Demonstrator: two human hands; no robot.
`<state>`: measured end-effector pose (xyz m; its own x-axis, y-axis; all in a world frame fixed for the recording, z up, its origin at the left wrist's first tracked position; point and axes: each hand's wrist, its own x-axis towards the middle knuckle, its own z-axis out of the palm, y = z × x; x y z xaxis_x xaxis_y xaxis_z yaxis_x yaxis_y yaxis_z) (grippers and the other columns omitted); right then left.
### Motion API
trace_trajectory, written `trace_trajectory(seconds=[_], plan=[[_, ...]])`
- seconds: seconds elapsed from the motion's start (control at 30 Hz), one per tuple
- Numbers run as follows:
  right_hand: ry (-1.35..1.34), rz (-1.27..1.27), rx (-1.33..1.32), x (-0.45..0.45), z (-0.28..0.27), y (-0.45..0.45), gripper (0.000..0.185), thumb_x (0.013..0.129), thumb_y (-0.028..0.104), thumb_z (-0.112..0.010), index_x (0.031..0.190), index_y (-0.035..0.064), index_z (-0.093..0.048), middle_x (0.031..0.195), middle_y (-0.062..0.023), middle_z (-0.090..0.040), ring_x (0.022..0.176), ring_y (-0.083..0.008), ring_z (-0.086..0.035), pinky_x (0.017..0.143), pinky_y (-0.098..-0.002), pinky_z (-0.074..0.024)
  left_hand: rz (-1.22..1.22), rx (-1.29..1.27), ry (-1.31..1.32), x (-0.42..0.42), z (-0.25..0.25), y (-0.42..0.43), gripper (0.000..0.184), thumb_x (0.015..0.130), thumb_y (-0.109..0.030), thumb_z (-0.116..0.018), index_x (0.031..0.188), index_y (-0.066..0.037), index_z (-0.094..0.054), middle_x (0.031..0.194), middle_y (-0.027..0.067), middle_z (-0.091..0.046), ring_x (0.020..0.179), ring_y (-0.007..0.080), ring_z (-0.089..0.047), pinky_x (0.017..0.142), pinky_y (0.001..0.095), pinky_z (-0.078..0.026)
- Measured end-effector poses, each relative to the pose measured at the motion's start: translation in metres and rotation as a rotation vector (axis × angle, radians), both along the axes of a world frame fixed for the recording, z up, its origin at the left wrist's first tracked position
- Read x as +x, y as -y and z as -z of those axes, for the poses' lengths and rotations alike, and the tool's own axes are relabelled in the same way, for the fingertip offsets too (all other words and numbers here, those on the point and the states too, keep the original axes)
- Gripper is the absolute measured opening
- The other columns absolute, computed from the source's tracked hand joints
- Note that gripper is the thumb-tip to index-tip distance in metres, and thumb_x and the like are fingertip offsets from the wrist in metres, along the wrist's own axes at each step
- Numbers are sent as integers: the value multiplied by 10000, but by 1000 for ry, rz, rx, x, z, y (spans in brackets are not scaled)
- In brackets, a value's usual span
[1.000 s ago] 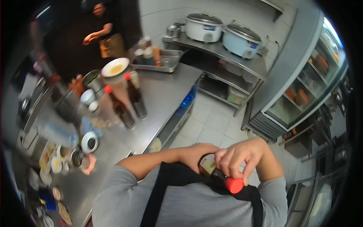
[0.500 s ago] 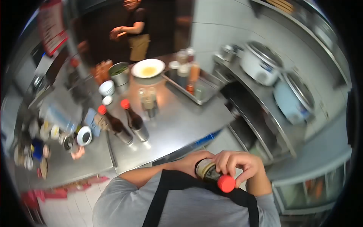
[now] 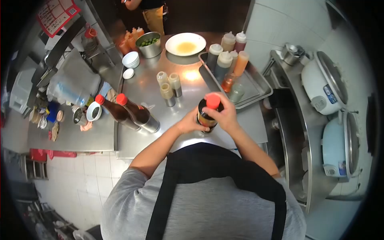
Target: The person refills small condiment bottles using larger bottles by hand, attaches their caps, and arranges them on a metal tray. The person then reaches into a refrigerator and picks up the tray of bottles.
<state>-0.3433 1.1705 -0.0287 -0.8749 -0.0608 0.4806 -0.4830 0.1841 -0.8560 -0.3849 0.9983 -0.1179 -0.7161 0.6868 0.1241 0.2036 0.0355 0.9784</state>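
Between my hands a dark bottle [image 3: 205, 119] with a red cap [image 3: 213, 101] and a label stands upright over the steel table [image 3: 180, 138]. My left hand [image 3: 191, 123] is wrapped round its lower body. The fingers of my right hand [image 3: 224, 114] close on its neck, just by the cap. To the left are two tall dark bottles [image 3: 118, 114] with red caps. Three small glass bottles [image 3: 170, 88] stand behind my left hand. Whether the dark bottle's base touches the table is hidden.
A metal tray [image 3: 256, 94] holds several squeeze bottles. Farther back are a white plate [image 3: 186, 44] with yellowish liquid, a pot of green pieces [image 3: 150, 45] and white bowls [image 3: 131, 59]. Rice cookers [image 3: 325, 82] stand at the right. A person [image 3: 154, 18] is beyond the table.
The view has turned from the fridge and shelves to the table. Both hands have moved forward from my chest with the dark bottle, which has gone from tilted to upright.
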Motion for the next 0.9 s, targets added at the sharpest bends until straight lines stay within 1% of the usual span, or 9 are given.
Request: trace_trajectory(seconds=[0.07, 0.23, 0.3, 0.37, 0.47, 0.6, 0.7, 0.83, 0.9], plan=[[-8, -95, 15, -12, 6, -10, 473, 718, 162, -798, 1109, -2, -590, 1042, -89, -614, 958, -189, -596, 859, -313, -466, -119, -170, -306, -5, -11, 17, 871, 631, -146, -838, 1374, -76, -388, 1220, 67, -543, 1116, 204, -538, 977, 330, -427], [144, -525, -144, -31, -5, -47, 480, 759, 173, -783, 1167, 32, -575, 1135, -53, -601, 1051, -160, -577, 885, -295, -448, -544, -138, -187, 38, -121, 2, 654, 707, -156, -779, 1284, -76, -481, 1171, 36, -562, 1029, 149, -543, 807, 291, -472], [196, -697, -140, -58, -2, -59, 456, 771, 173, -775, 1164, 46, -582, 1138, -41, -603, 1067, -144, -571, 876, -280, -441, -599, -309, -400, 54, -150, -32, 557, 709, -169, -796, 1198, -67, -549, 989, 27, -621, 879, 144, -584, 724, 293, -482], [229, -722, -119, -68, -2, -61, 414, 765, 180, -781, 1114, 59, -595, 1040, -10, -621, 978, -104, -579, 849, -268, -433, -673, -385, -503, 56, -151, -49, 511, 718, -152, -802, 1163, -43, -576, 1000, 72, -612, 835, 190, -594, 722, 324, -493], [182, -684, -100, -71, 3, -57, 359, 751, 172, -793, 1041, 65, -610, 930, 20, -622, 858, -81, -570, 813, -269, -444, -615, -369, -427, 54, -151, -49, 452, 738, -39, -760, 1155, -26, -588, 1066, 82, -625, 931, 200, -616, 814, 335, -506], [131, -562, -115, -44, -3, -56, 345, 766, 136, -779, 1046, 50, -597, 934, -10, -620, 866, -85, -564, 829, -275, -460, -628, -170, -271, 60, -141, -52, 495, 748, -5, -740, 1207, -27, -557, 1171, 78, -609, 1109, 192, -585, 988, 347, -452], [30, -447, -78, -34, 2, -56, 342, 755, 131, -784, 1030, 41, -601, 935, -11, -620, 859, -93, -558, 804, -268, -464, -775, -113, -267, 67, -125, -59, 507, 759, -4, -733, 1230, -31, -547, 1193, 79, -594, 1109, 202, -582, 988, 354, -452], [-36, -356, -100, -25, -3, -57, 288, 723, 118, -775, 950, 45, -612, 857, -72, -615, 793, -206, -605, 748, -325, -485, -817, -260, -313, 76, -117, -60, 558, 803, -16, -701, 1305, -12, -458, 1245, 84, -521, 1147, 184, -531, 1013, 344, -407], [-74, -352, -107, -21, -3, -59, 231, 760, 103, -733, 950, 39, -618, 867, -79, -621, 788, -219, -619, 731, -335, -495, -936, -173, -371, 82, -103, -68, 503, 811, -15, -660, 1285, -13, -492, 1242, 95, -530, 1145, 193, -531, 992, 340, -424]])
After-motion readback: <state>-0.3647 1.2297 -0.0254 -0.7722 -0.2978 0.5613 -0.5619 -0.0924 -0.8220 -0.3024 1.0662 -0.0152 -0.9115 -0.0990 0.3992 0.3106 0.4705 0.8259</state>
